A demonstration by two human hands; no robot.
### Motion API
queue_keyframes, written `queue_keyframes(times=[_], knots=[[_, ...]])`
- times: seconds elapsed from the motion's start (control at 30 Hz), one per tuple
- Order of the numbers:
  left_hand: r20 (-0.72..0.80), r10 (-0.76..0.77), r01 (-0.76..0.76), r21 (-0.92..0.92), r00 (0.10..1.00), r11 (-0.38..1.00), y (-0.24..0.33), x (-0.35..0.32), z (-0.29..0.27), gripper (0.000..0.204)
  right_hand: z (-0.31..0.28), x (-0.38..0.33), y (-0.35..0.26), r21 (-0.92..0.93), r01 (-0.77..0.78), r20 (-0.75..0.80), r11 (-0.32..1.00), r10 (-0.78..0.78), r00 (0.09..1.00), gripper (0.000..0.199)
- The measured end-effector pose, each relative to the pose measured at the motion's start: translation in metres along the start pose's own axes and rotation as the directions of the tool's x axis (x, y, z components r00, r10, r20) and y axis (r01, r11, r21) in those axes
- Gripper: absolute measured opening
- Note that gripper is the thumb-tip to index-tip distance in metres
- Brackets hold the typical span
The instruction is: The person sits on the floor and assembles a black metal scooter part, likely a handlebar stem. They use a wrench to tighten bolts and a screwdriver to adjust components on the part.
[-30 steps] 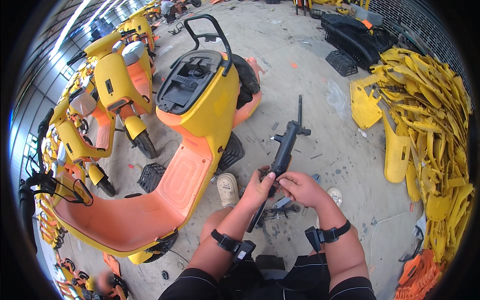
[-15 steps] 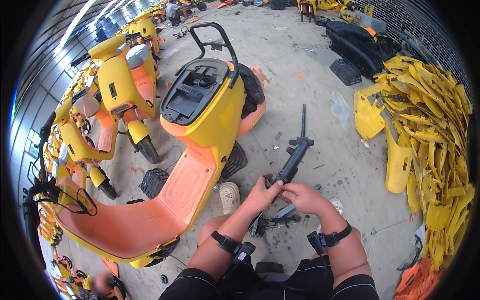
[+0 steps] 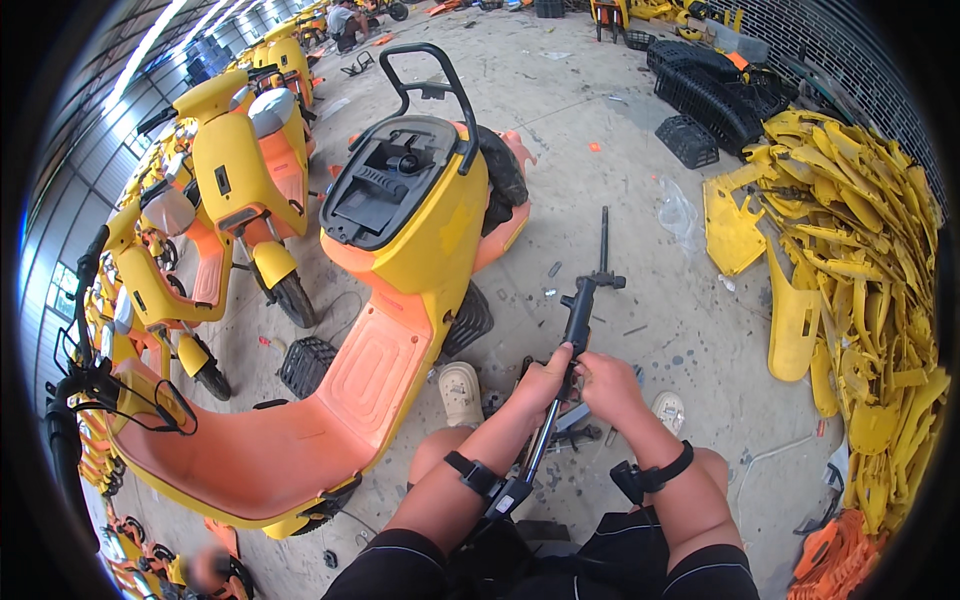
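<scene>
A long black metal strut (image 3: pixel 578 318) lies slantwise before me, its thin dark end pointing away and a short bracket sticking out sideways. From its near end a shiny rod (image 3: pixel 541 442) runs back toward my lap. My left hand (image 3: pixel 545 376) is wrapped round the strut where the rod begins. On its other side my right hand (image 3: pixel 606 384) has its fingers closed against the same spot; any small part between them is hidden. Below my hands, dark and grey metal parts (image 3: pixel 575 432) lie on the floor, partly covered by my arms.
A yellow and orange scooter body (image 3: pixel 400 270), seat off, stands close on the left, with more scooters (image 3: pixel 225 170) behind. Yellow panels (image 3: pixel 850 270) are heaped at right. Black baskets (image 3: pixel 688 143) lie at back right. A person (image 3: pixel 345 25) crouches far off.
The strut has turned more upright in the picture, and its shiny rod now shows below my hands. Both hands have shifted slightly, still on the strut.
</scene>
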State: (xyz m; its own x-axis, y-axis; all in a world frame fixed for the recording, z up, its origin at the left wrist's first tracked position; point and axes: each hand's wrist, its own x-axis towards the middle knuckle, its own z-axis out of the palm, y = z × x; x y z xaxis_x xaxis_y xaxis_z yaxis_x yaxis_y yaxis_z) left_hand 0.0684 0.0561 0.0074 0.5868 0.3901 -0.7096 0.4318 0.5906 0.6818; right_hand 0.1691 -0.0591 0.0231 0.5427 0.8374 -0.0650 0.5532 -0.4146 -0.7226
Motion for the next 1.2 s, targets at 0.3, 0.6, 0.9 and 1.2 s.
queue_keyframes(times=[0.3, 0.6, 0.9, 1.2], knots=[[0.146, 0.2, -0.243, 0.41, 0.969, 0.879, -0.008, -0.011, -0.013, 0.095, -0.04, -0.005, 0.025, 0.448, -0.363, 0.63, 0.817, 0.0, 0.777, 0.023], [0.05, 0.313, -0.317, 0.192, 0.948, 0.929, -0.019, -0.021, -0.007, 0.085, -0.022, -0.021, 0.003, 0.687, -0.349, 0.326, 0.637, 0.159, 0.932, 0.014], [0.032, 0.288, -0.29, 0.094, 0.957, 0.952, -0.027, -0.021, -0.005, 0.05, -0.019, -0.028, 0.001, 0.592, -0.238, 0.213, 0.77, 0.135, 0.968, 0.025], [-0.078, 0.302, -0.3, 0.036, 0.95, 0.953, -0.014, -0.03, -0.01, 0.044, -0.051, -0.013, 0.079, 0.674, -0.196, -0.029, 0.712, 0.29, 0.957, 0.028]])
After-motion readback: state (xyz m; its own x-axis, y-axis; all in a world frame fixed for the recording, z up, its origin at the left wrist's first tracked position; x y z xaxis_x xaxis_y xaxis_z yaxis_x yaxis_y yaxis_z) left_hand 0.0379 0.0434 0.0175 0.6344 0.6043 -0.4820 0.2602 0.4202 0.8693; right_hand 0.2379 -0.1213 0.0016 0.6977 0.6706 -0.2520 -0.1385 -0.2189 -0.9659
